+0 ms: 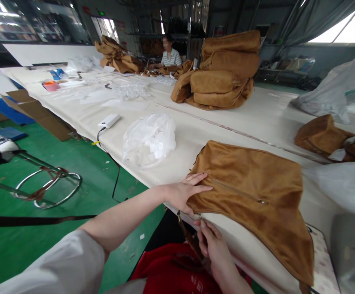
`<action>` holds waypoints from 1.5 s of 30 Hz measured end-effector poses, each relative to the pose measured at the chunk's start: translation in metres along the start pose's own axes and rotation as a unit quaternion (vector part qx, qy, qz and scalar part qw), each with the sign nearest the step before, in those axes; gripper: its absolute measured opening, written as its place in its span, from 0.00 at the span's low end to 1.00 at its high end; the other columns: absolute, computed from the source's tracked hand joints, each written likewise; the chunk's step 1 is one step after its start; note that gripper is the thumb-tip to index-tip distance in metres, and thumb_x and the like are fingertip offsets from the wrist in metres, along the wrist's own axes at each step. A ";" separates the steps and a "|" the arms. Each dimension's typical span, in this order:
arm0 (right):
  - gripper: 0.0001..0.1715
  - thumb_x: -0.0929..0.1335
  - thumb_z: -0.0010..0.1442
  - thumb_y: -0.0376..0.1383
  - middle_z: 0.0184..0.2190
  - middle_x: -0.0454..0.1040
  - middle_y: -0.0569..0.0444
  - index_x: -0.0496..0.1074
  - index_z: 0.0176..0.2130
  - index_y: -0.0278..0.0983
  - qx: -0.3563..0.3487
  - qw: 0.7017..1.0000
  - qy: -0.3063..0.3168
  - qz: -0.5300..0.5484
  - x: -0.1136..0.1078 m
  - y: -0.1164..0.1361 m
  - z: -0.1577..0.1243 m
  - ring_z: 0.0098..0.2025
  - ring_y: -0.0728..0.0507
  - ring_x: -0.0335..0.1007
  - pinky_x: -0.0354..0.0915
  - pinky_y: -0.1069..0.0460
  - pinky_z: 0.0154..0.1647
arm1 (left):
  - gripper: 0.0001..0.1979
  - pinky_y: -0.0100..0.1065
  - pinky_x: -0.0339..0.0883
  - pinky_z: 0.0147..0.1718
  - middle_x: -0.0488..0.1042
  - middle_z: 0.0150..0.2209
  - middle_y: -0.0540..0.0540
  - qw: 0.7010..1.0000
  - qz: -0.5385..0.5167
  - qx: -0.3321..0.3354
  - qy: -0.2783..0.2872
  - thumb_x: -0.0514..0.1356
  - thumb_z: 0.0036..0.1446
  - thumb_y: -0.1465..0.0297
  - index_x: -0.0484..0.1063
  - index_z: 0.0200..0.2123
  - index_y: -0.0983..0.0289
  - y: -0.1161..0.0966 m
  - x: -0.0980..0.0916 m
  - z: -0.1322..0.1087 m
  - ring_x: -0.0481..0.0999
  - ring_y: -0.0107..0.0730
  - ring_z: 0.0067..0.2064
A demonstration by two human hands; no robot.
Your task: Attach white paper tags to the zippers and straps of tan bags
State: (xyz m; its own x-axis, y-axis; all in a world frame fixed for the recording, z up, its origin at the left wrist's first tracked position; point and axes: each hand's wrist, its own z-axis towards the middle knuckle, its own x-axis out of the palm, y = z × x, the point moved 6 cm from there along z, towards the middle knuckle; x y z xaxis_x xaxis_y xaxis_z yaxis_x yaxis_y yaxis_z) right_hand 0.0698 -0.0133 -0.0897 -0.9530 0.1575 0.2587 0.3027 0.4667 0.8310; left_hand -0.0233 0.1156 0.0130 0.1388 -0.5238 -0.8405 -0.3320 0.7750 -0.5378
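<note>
A head-worn camera looked forward and down over the table (195, 130). The left hand (185, 194) and right hand (212, 243) showed close, lower centre; a co-worker (171, 58) farther, upper centre.

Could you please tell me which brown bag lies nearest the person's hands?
The bag under the left hand, its slanted zip facing up; the others all lie farther off.

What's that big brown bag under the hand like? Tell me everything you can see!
The bag is tan-brown and looks like soft, creased leather. It lies flattish on the pale table, its near edge curving. A zipper crosses it, with a metal pull. The left hand rests spread on it; the right hand is at its near edge, its grip unclear.
</note>
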 end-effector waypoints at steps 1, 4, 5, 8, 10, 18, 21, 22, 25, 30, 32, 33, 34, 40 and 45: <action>0.31 0.70 0.48 0.60 0.17 0.62 0.64 0.72 0.34 0.35 -0.011 1.000 0.003 0.001 0.000 0.001 0.000 0.12 0.56 0.46 0.41 0.58 0.13 | 0.53 0.52 0.34 0.66 0.26 0.71 0.59 1.000 0.000 -0.005 -0.001 0.68 0.42 0.52 0.47 0.67 0.56 0.001 0.000 -0.001 0.31 0.55 0.70; 0.30 0.71 0.47 0.59 0.21 0.67 0.60 0.72 0.33 0.34 -0.015 1.000 0.005 0.007 0.002 0.003 -0.001 0.12 0.57 0.48 0.41 0.58 0.13 | 0.51 0.51 0.34 0.66 0.27 0.71 0.56 1.000 0.003 -0.019 -0.013 0.68 0.43 0.53 0.48 0.67 0.55 0.001 0.000 -0.001 0.32 0.54 0.70; 0.31 0.71 0.47 0.59 0.20 0.67 0.60 0.73 0.33 0.34 -0.009 1.000 0.005 0.009 0.003 0.003 -0.001 0.12 0.57 0.47 0.40 0.58 0.12 | 0.51 0.51 0.34 0.66 0.28 0.71 0.56 1.000 0.007 -0.020 -0.018 0.68 0.43 0.54 0.48 0.67 0.55 0.000 0.000 0.000 0.32 0.54 0.70; 0.31 0.71 0.45 0.59 0.18 0.65 0.62 0.73 0.33 0.34 0.009 1.000 -0.001 0.015 0.004 0.003 -0.003 0.11 0.57 0.43 0.38 0.58 0.12 | 0.50 0.51 0.36 0.66 0.28 0.71 0.57 0.999 0.021 -0.019 -0.035 0.68 0.42 0.58 0.50 0.67 0.56 -0.003 0.002 0.000 0.34 0.55 0.70; 0.32 0.70 0.47 0.59 0.17 0.64 0.62 0.73 0.36 0.34 0.016 1.000 -0.005 0.011 0.004 0.003 -0.004 0.11 0.57 0.43 0.38 0.58 0.13 | 0.50 0.50 0.36 0.66 0.28 0.71 0.58 0.998 0.029 -0.022 -0.049 0.68 0.42 0.60 0.50 0.67 0.57 -0.005 0.003 -0.001 0.35 0.55 0.70; 0.41 0.64 0.49 0.65 0.12 0.61 0.64 0.71 0.44 0.34 0.008 0.999 -0.008 -0.053 0.014 0.002 -0.006 0.11 0.54 0.44 0.39 0.58 0.12 | 0.48 0.50 0.37 0.66 0.30 0.71 0.60 0.994 0.048 -0.048 -0.086 0.67 0.42 0.66 0.51 0.66 0.58 -0.013 0.011 -0.008 0.39 0.55 0.70; 0.42 0.65 0.48 0.65 0.11 0.61 0.64 0.71 0.44 0.33 0.008 0.999 -0.008 -0.051 0.017 0.001 -0.006 0.11 0.54 0.44 0.39 0.58 0.12 | 0.48 0.49 0.37 0.66 0.30 0.71 0.60 0.997 0.031 -0.044 -0.060 0.68 0.43 0.63 0.50 0.66 0.58 -0.010 0.010 -0.009 0.38 0.54 0.70; 0.42 0.65 0.48 0.65 0.11 0.61 0.64 0.71 0.44 0.34 0.006 0.999 -0.007 -0.048 0.018 0.001 -0.006 0.11 0.54 0.44 0.39 0.58 0.12 | 0.48 0.49 0.37 0.66 0.30 0.71 0.60 0.998 0.026 -0.037 -0.046 0.68 0.45 0.62 0.50 0.67 0.57 -0.008 0.010 -0.009 0.37 0.54 0.70; 0.41 0.65 0.48 0.65 0.11 0.61 0.64 0.71 0.44 0.35 0.007 0.999 -0.009 -0.040 0.019 0.000 -0.007 0.11 0.54 0.42 0.39 0.57 0.12 | 0.46 0.49 0.38 0.66 0.30 0.71 0.61 0.999 0.019 -0.021 -0.027 0.66 0.48 0.57 0.51 0.67 0.57 -0.004 0.008 -0.008 0.36 0.53 0.70; 0.36 0.64 0.52 0.62 0.10 0.60 0.65 0.70 0.43 0.35 -0.003 0.999 -0.003 -0.043 0.021 0.002 -0.007 0.11 0.54 0.41 0.38 0.57 0.12 | 0.45 0.49 0.40 0.66 0.32 0.71 0.61 0.997 0.037 -0.028 -0.059 0.67 0.46 0.61 0.53 0.66 0.57 -0.004 0.008 -0.008 0.39 0.54 0.70; 0.35 0.64 0.53 0.62 0.10 0.60 0.64 0.71 0.41 0.35 -0.024 0.998 -0.004 -0.056 0.021 0.003 -0.006 0.11 0.53 0.43 0.39 0.56 0.12 | 0.44 0.50 0.40 0.66 0.31 0.71 0.60 0.996 0.042 -0.032 -0.074 0.66 0.45 0.64 0.54 0.65 0.57 -0.008 0.011 -0.009 0.40 0.56 0.69; 0.34 0.63 0.54 0.62 0.09 0.60 0.64 0.71 0.40 0.36 -0.033 0.997 -0.006 -0.063 0.021 0.002 -0.005 0.11 0.53 0.44 0.39 0.56 0.13 | 0.45 0.50 0.40 0.66 0.31 0.71 0.60 0.995 0.046 -0.036 -0.082 0.66 0.44 0.65 0.54 0.65 0.57 -0.010 0.012 -0.010 0.40 0.57 0.69; 0.33 0.63 0.54 0.62 0.09 0.60 0.64 0.70 0.39 0.36 -0.041 0.997 -0.006 -0.071 0.021 0.001 -0.004 0.11 0.53 0.45 0.40 0.56 0.13 | 0.45 0.51 0.39 0.66 0.30 0.71 0.60 0.994 0.049 -0.041 -0.089 0.66 0.43 0.65 0.54 0.65 0.58 -0.012 0.013 -0.011 0.40 0.58 0.69; 0.33 0.58 0.58 0.63 0.18 0.68 0.59 0.67 0.33 0.38 -0.079 0.984 -0.042 -0.152 0.019 -0.010 0.003 0.12 0.52 0.50 0.46 0.55 0.12 | 0.47 0.51 0.38 0.66 0.21 0.70 0.59 0.997 0.041 -0.020 -0.066 0.66 0.42 0.67 0.52 0.66 0.58 -0.025 0.015 -0.002 0.33 0.57 0.70; 0.25 0.54 0.65 0.53 0.27 0.73 0.51 0.68 0.34 0.39 -0.120 0.964 -0.045 -0.231 0.016 -0.004 0.007 0.21 0.46 0.66 0.61 0.52 0.22 | 0.48 0.58 0.32 0.65 0.17 0.70 0.55 0.997 0.043 -0.032 -0.051 0.68 0.43 0.53 0.53 0.65 0.53 -0.014 0.014 0.024 0.29 0.61 0.69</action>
State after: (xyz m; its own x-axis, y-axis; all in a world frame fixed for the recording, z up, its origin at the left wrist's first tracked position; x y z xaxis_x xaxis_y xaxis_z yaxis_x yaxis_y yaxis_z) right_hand 0.0537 -0.0067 -0.0921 -0.9776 0.0602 -0.2016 -0.1759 0.2916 0.9402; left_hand 0.0056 0.1058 0.0076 0.2007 -0.4144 -0.8877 -0.4045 0.7902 -0.4603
